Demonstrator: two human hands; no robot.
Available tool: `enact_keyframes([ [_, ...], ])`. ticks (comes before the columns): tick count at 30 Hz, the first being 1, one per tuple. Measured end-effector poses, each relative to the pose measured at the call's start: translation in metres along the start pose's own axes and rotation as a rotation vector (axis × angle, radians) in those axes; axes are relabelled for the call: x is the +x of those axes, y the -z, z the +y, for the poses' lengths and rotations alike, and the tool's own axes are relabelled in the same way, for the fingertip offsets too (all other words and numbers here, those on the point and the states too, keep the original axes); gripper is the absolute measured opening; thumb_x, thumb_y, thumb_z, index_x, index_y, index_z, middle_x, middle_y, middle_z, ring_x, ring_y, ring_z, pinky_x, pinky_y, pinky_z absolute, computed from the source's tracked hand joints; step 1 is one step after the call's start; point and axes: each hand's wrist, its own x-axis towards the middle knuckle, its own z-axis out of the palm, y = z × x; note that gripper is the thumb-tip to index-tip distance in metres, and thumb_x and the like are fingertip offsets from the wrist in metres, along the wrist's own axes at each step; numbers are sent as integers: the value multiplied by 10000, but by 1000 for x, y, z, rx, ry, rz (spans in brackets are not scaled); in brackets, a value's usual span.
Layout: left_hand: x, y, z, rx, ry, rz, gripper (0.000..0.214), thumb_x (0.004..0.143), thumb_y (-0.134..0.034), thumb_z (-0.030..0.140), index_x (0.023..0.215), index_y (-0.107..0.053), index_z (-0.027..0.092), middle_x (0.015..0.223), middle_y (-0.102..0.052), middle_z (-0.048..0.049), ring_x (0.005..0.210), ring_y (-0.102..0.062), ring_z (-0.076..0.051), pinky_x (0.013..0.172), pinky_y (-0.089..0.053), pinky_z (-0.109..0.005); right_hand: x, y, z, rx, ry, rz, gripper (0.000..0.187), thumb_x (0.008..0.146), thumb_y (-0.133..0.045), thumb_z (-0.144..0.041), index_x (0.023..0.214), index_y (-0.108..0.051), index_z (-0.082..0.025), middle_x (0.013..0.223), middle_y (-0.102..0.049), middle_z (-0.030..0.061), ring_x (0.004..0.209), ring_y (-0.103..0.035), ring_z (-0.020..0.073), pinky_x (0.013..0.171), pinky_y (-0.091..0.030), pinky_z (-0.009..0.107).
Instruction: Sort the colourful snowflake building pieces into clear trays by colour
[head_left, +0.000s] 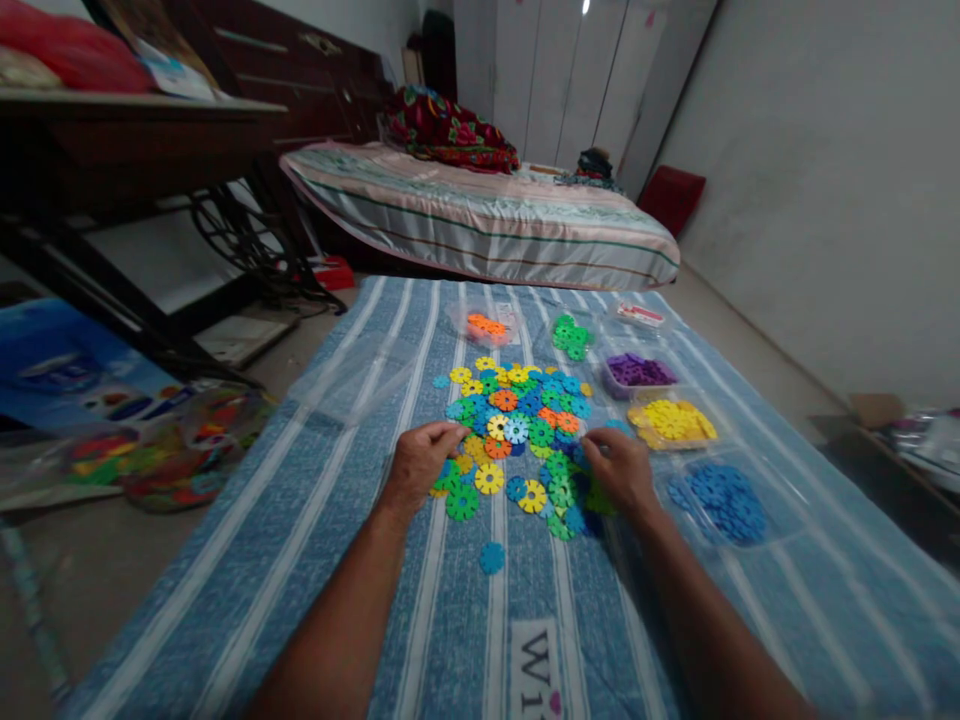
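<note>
A loose pile of flower-shaped plastic discs point(515, 430) in yellow, green, blue and orange lies between my two hands. My left hand point(421, 462) is at the pile's left edge, thumb and fingers pinched together; whatever may be between them is hidden. On the right edge, my right hand point(624, 468) has its fingers curled in over the discs, and I cannot make out what they hold. One blue disc point(492, 558) lies apart, nearer to me. A light-blue disc point(619, 427) shows just beyond my right hand.
Clear containers hold blue discs point(726, 502), yellow discs point(673, 421), purple discs point(640, 370), green discs point(571, 337) and orange discs point(486, 328). A transparent lid or tray point(358, 378) lies left on the striped cloth point(315, 560). Beyond stands a bed point(480, 215); a sewing-machine table point(142, 135) is left.
</note>
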Motion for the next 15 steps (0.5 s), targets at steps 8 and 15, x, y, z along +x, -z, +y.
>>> enact_keyframes([
  [8,2,0,-4,-6,0,8,370,646,-690,488,781,-749,149,679,-700,-34,583,-588,-148,578,-457,-248,-21,-10,0,-87,271,-97,264,833,-600,-357,1000,-697,-177,1060,-642,135,1034,-568,275,909,-452,422],
  [15,2,1,-6,7,-13,4,387,655,-679,507,782,-750,149,666,-694,-31,584,-588,-149,576,-456,-248,-23,-15,-4,-190,236,-146,268,848,-579,-352,1008,-693,-170,1137,-617,149,1082,-550,288,923,-448,428],
])
